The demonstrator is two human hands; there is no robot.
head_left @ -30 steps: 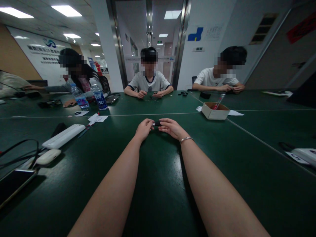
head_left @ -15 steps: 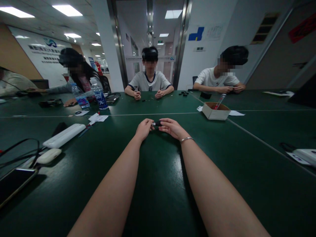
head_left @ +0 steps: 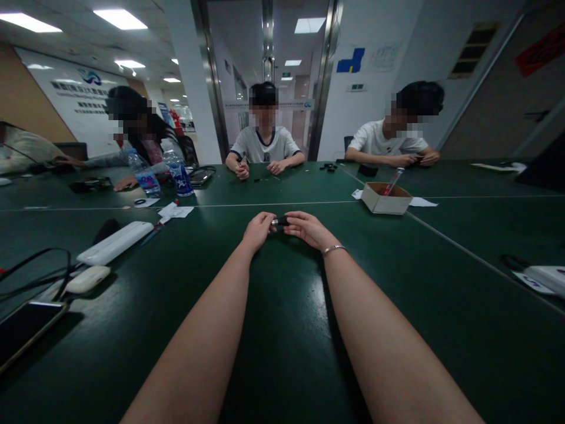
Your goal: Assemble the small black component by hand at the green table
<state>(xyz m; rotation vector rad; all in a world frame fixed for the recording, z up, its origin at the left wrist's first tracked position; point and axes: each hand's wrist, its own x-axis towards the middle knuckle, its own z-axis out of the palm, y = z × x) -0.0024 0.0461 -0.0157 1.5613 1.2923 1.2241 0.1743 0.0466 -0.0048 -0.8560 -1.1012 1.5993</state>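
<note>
Head camera view: both bare hands meet over the green desk point(head_left: 282, 335), a small black-and-silver piece point(head_left: 281, 221) held between their fingertips, in the middle of the view. The left hand point(head_left: 258, 231) has its grip closed on the silver end; the right hand point(head_left: 309, 229) has its grip closed around the black end, thumb and fingers pinched together. Some of the piece is hidden by the fingers — its full shape I cannot tell. A silver bracelet point(head_left: 334, 249) circles the right wrist.

Beyond the right hand, an open cardboard box point(head_left: 385, 204) sits on the desk with a clear-and-red tube point(head_left: 392, 181) leaning up out of it, white paper point(head_left: 422, 202) just beside it. Off to the left lie a long white device point(head_left: 115, 243), a smaller rounded white case point(head_left: 88, 280), black cables point(head_left: 46, 252) and a phone point(head_left: 30, 327), near one another. Farther back on that side, two plastic bottles point(head_left: 178, 172) stand close together, behind some slips of paper point(head_left: 175, 211).

Three people sit around the far side: one straight across point(head_left: 266, 144), hands apart over the desk; one at the right point(head_left: 383, 139), fingers on a small dark object point(head_left: 418, 159); one at the left point(head_left: 150, 144), behind the bottles.
</note>
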